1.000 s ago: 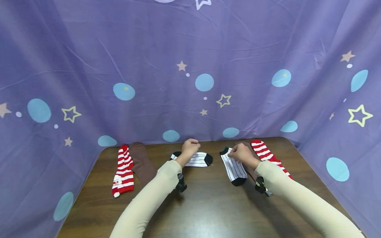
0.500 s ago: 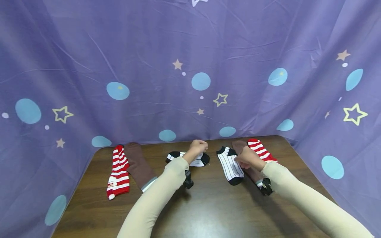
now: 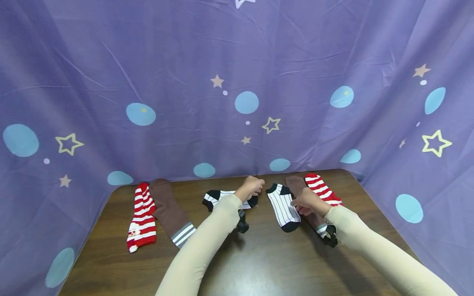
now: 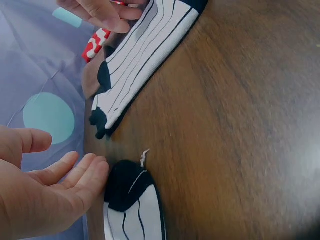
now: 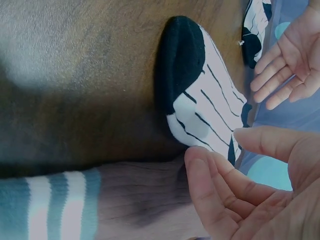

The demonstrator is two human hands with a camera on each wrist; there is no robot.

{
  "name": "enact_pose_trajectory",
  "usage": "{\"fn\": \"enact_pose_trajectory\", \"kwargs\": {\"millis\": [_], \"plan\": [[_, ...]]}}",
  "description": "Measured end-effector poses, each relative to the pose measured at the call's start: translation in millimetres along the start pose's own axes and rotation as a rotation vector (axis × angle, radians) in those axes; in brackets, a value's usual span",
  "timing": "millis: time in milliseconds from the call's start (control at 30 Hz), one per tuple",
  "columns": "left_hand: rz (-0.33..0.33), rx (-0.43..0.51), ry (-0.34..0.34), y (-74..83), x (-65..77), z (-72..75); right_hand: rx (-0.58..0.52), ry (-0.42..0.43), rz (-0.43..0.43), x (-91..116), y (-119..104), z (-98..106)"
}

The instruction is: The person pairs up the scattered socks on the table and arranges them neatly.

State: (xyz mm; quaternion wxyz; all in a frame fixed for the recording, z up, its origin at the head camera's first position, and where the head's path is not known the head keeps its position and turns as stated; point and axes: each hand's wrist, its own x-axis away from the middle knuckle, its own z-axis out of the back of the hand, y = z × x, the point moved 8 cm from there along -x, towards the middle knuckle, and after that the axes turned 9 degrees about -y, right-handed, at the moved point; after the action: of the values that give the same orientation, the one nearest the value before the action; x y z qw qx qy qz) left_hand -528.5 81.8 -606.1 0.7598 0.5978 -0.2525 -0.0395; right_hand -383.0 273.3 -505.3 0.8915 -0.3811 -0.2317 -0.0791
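Holding nothing, our left hand (image 4: 50, 197) hangs with its fingers loosely straightened and its thumb well apart, just beside the first white sock (image 4: 135, 215). Our right hand (image 5: 270, 215) has its thumb and fingers parted at the edge of the second white sock (image 5: 205, 110); we cannot tell whether they touch it. Both socks lie on the wooden table (image 3: 296, 263), the second beside a brown sock (image 5: 140, 200).
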Motion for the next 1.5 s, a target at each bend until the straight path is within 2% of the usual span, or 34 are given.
{"fn": "enact_pose_trajectory", "kwargs": {"millis": [200, 233, 267, 333, 433, 467, 500, 533, 667, 800, 1100, 1300, 1500], "plan": [[0.092, 0.010, 0.020, 34.2, 50.2, -12.5, -0.095, -0.017, -0.010, -1.5, 6.1, -3.6], [0.092, 0.011, 0.017, 37.3, 53.3, -13.5, -0.112, -0.015, -0.021, -2.0, 7.7, -3.8], [0.061, 0.023, 0.003, 33.4, 46.4, -14.2, -0.122, -0.015, -0.028, -2.5, 9.0, -3.8], [0.055, 0.029, -0.015, 35.6, 46.7, -16.4, -0.138, -0.015, -0.041, -3.1, 10.7, -3.3], [0.055, 0.043, -0.033, 40.1, 52.6, -20.8, -0.133, -0.021, -0.058, -3.6, 12.4, -2.7], [0.054, 0.050, -0.034, 42.1, 56.3, -22.3, -0.130, -0.023, -0.063, -3.7, 12.8, -2.8], [0.085, 0.043, -0.023, 50.0, 69.2, -24.2, -0.126, -0.024, -0.067, -3.7, 13.0, -2.8], [0.083, 0.032, -0.008, 52.3, 75.2, -25.2, -0.120, -0.027, -0.067, -3.8, 12.9, -3.4], [0.080, 0.018, 0.019, 58.3, 90.8, -26.9, -0.109, -0.021, -0.078, -4.7, 13.4, -6.0], [0.082, 0.034, 0.001, 59.0, 93.5, -28.5, -0.098, -0.009, -0.096, -6.2, 15.4, -7.2], [0.118, 0.128, -0.065, 53.7, 87.4, -28.9, -0.122, -0.018, -0.115, -6.6, 17.5, -8.7], [0.114, 0.152, -0.059, 54.0, 90.5, -25.8, -0.203, -0.041, -0.071, -7.4, 15.0, -14.2], [0.125, 0.130, -0.044, 54.3, 90.8, -25.4, -0.244, -0.057, -0.047, -10.2, 16.3, -19.3]]}}
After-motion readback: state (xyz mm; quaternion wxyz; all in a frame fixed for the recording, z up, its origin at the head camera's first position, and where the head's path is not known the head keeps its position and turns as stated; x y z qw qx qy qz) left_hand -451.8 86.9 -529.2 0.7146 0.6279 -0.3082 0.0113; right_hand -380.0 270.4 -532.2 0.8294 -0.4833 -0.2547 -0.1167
